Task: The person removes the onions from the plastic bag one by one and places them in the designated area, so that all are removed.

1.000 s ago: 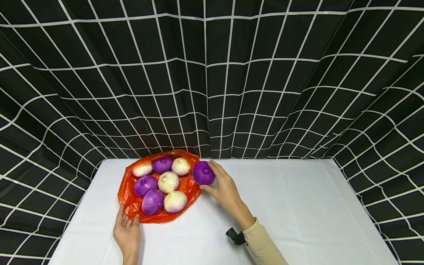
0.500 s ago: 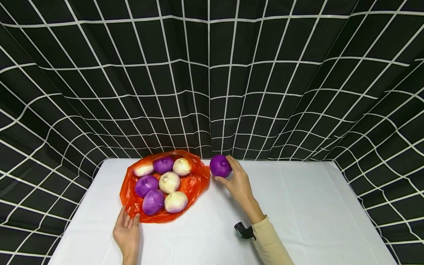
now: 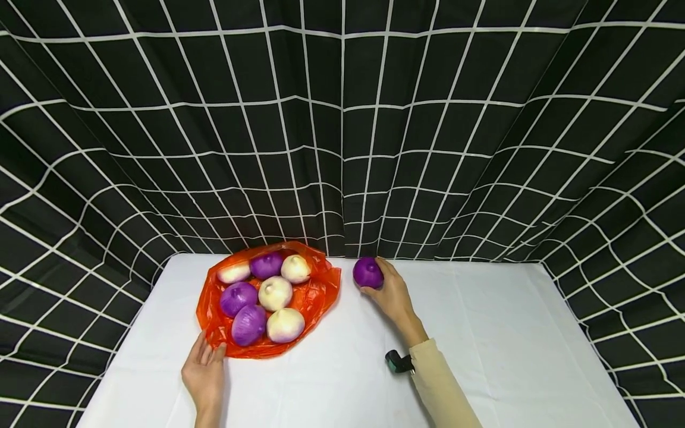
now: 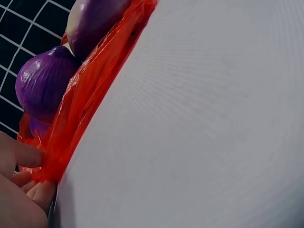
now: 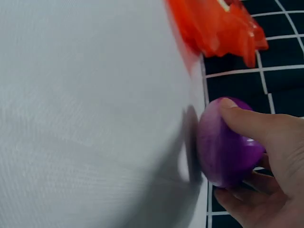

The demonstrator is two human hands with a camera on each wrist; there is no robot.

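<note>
My right hand [image 3: 395, 298] holds a purple onion [image 3: 367, 273] between thumb and fingers, to the right of a red plastic bag [image 3: 316, 297]. In the right wrist view this onion [image 5: 225, 147] is at the white tabletop, its shadow right beside it. Several onions lie in the wide-mouthed bag, such as a purple one [image 3: 248, 325] and a whitish one [image 3: 285, 325]. At the bag's near left corner, my left hand [image 3: 204, 371] pinches the plastic between thumb and fingers, as the left wrist view shows by the thumb [image 4: 26, 154].
A white cloth covers the table [image 3: 508, 339]. Black curtains with a white grid [image 3: 428, 148] rise behind it and at both sides. A small black device [image 3: 398, 361] is strapped at the right wrist.
My right hand has carried the purple onion rightward, away from the bag's right edge, and then lowered it toward the table. The bag's right side has spread outward. My left hand stays in place.
</note>
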